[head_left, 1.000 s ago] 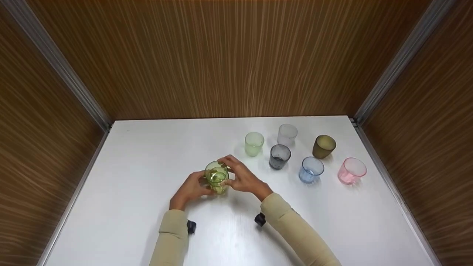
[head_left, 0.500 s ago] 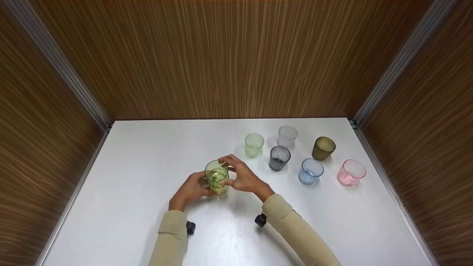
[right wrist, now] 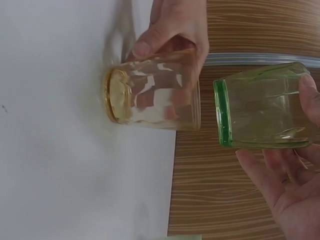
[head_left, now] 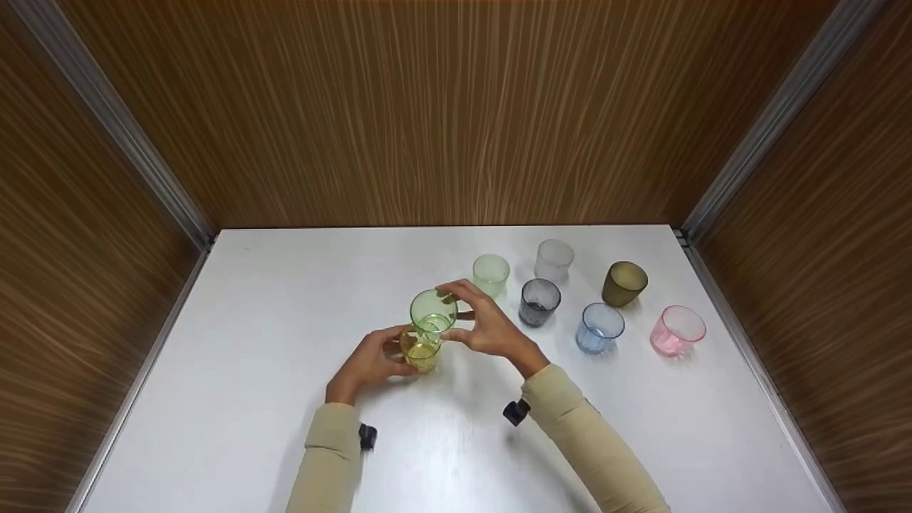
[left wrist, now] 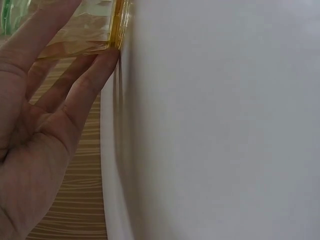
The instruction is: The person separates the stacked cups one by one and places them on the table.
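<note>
An amber see-through glass (head_left: pixel 422 358) stands upright near the middle of the table. My left hand (head_left: pixel 369 363) grips it from the left; in the left wrist view a fingertip lies by its thick base (left wrist: pixel 118 27). Above it is a light green glass (head_left: pixel 432 305), held by the rim and side between the thumb and fingers of my right hand (head_left: pixel 491 329). Seen from the right wrist, a gap separates the green glass's thick bottom (right wrist: pixel 223 112) from the rim of the amber glass (right wrist: pixel 160 95). Both glasses are see-through, with nothing visible inside them.
Right of my hands on the white table (head_left: pixel 271 299) stand a pale green glass (head_left: pixel 490 274), a clear glass (head_left: pixel 554 260), a dark grey glass (head_left: pixel 539 303), a blue glass (head_left: pixel 599 329), an olive glass (head_left: pixel 625 283) and a pink glass (head_left: pixel 677 331). Wood-patterned walls (head_left: pixel 456 114) enclose the table.
The green glass was nested in the amber one; my right hand has raised it out, up and slightly right. My left hand has stayed in place on the amber glass.
</note>
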Available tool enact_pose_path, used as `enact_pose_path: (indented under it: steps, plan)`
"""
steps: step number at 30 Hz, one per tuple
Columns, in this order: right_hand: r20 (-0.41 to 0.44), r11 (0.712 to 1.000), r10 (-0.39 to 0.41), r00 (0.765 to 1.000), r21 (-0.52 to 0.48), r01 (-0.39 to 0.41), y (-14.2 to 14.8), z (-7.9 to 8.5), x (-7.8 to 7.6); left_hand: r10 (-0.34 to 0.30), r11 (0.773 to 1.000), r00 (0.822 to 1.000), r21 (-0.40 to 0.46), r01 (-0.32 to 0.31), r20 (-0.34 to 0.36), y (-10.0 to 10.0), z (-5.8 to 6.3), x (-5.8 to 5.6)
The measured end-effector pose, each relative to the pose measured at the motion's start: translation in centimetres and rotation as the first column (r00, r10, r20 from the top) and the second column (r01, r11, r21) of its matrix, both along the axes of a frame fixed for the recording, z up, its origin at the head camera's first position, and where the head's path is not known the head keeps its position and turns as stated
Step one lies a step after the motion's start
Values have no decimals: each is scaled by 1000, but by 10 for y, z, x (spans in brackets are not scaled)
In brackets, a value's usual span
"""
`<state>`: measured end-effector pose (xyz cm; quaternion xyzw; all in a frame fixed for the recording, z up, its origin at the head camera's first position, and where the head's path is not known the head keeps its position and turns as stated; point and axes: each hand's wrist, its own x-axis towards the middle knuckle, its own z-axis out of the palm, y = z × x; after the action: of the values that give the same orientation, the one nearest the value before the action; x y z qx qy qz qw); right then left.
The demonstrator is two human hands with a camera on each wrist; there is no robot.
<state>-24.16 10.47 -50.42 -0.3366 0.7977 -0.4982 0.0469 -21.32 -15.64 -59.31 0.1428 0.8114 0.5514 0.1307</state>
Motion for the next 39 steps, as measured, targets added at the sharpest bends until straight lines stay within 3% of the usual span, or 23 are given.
enact_pose_path:
  steps: [20,33,39]
  plan:
    - [-11,998,-47,999,-33,47,56,14,8,14,1000,1000,-7,-14,2,-3,1,-1]
    - [-46,990,-138,989,-5,138,91,11,20,10,999,999,32,-11,47,-2,0,1]
    - [-59,989,-144,988,-25,143,104,10,23,19,999,998,36,-21,55,0,0,1]
